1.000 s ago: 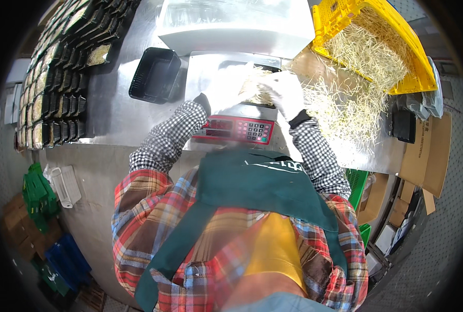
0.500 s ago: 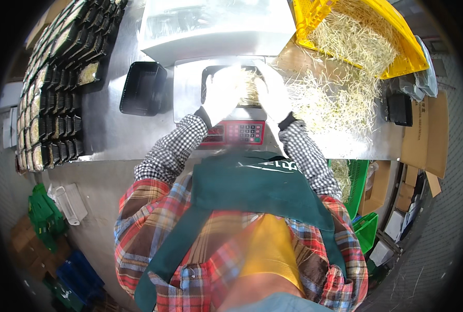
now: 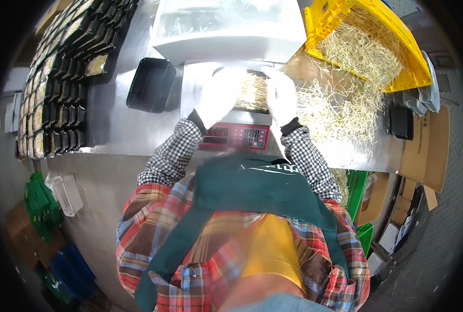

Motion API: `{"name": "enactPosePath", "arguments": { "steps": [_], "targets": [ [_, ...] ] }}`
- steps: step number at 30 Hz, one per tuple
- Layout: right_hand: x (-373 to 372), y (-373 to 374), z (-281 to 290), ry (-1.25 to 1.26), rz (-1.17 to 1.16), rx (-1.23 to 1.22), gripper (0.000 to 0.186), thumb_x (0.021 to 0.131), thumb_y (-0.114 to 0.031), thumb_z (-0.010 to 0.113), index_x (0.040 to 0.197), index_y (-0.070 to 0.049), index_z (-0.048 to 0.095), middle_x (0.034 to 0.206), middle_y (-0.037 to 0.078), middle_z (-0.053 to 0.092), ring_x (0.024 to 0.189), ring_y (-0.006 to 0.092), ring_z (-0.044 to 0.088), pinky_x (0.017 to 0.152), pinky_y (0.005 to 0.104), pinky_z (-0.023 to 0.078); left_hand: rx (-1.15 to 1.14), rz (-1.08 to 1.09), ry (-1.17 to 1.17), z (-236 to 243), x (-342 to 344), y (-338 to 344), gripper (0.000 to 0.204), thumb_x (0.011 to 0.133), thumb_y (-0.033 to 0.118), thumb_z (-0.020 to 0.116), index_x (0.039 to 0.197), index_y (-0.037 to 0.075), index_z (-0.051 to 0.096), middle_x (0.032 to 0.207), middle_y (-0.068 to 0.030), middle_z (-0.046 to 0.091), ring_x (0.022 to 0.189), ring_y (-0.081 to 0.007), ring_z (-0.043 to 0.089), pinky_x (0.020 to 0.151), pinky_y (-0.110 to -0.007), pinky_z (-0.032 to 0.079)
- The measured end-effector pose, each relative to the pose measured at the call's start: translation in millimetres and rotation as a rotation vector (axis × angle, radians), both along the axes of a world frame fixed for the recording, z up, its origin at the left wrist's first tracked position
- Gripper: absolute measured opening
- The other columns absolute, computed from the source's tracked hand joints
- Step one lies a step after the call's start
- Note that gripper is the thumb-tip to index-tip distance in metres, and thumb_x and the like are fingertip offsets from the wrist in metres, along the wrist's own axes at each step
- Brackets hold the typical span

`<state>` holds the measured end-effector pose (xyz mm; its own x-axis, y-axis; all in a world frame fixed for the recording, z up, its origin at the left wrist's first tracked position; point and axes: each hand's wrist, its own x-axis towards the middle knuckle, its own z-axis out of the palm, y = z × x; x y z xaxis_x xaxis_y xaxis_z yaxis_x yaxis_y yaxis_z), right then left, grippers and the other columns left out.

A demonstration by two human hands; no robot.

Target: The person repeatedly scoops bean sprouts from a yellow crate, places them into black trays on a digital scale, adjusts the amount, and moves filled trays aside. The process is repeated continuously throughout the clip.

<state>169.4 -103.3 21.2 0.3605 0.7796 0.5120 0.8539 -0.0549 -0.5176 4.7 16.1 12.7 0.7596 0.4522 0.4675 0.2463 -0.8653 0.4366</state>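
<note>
A black plastic tray (image 3: 252, 109) holding pale bean sprouts (image 3: 254, 92) sits on the metal plate of a scale with a red keypad panel (image 3: 240, 136). My left hand (image 3: 220, 98), in a white glove, lies over the left part of the tray and touches the sprouts. My right hand (image 3: 283, 99), gloved too, is at the tray's right edge. Strong glare washes out both gloves, so how the fingers are bent does not show. An unfilled black tray (image 3: 151, 86) stands left of the scale.
Stacks of filled black trays (image 3: 60, 99) rise at the left. On the right, loose sprouts (image 3: 335, 112) spread from a tipped yellow crate (image 3: 408, 57). Behind the scale stands a pale box (image 3: 226, 44). Cardboard (image 3: 429, 151) and a green crate (image 3: 357, 192) are at the right.
My right hand has come slightly nearer to me along the tray's right side, and more sprouts show between my hands. The whole view has shifted a little.
</note>
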Motion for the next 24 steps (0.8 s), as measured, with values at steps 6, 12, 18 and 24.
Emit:
{"name": "enactPosePath", "arguments": {
  "steps": [6, 12, 18, 24],
  "targets": [
    [7, -3, -25, 0.214, -0.100, 0.008, 0.037, 0.097, -0.017, 0.050, 0.131, -0.003, 0.056, 0.127, 0.018, 0.059, 0.120, 0.0326, 0.053, 0.105, 0.0420, 0.039, -0.333, 0.116, -0.109, -3, -11, -5, 0.033, 0.094, 0.015, 0.054, 0.123, 0.001, 0.059, 0.122, -0.0201, 0.060, 0.118, -0.0358, 0.053, 0.105, -0.044, 0.039],
    [-29, 30, -42, 0.079, -0.017, -0.039, 0.035, 0.090, -0.019, 0.054, 0.120, -0.001, 0.060, 0.118, 0.020, 0.061, 0.116, 0.0319, 0.054, 0.102, 0.0426, 0.042, -0.301, 0.203, 0.017, -36, 29, -19, 0.046, 0.091, 0.021, 0.056, 0.132, 0.001, 0.053, 0.122, -0.0214, 0.057, 0.115, -0.0378, 0.052, 0.100, -0.048, 0.041],
    [-30, 31, -38, -0.027, -0.087, -0.209, 0.036, 0.087, -0.016, 0.057, 0.120, -0.004, 0.062, 0.111, 0.015, 0.064, 0.105, 0.0329, 0.057, 0.094, 0.0434, 0.045, -0.202, 0.224, 0.024, -20, 30, -21, 0.043, 0.089, 0.023, 0.055, 0.127, 0.002, 0.055, 0.111, -0.0160, 0.061, 0.105, -0.0343, 0.056, 0.090, -0.045, 0.045],
    [-17, -3, 11, 0.019, -0.107, -0.014, 0.033, 0.097, -0.011, 0.051, 0.128, -0.006, 0.059, 0.121, 0.013, 0.062, 0.113, 0.0286, 0.055, 0.100, 0.0385, 0.042, -0.008, 0.150, 0.224, 70, 18, 24, 0.026, 0.088, 0.016, 0.062, 0.111, 0.003, 0.067, 0.122, -0.0184, 0.060, 0.107, -0.0353, 0.057, 0.093, -0.043, 0.049]
  ]
}}
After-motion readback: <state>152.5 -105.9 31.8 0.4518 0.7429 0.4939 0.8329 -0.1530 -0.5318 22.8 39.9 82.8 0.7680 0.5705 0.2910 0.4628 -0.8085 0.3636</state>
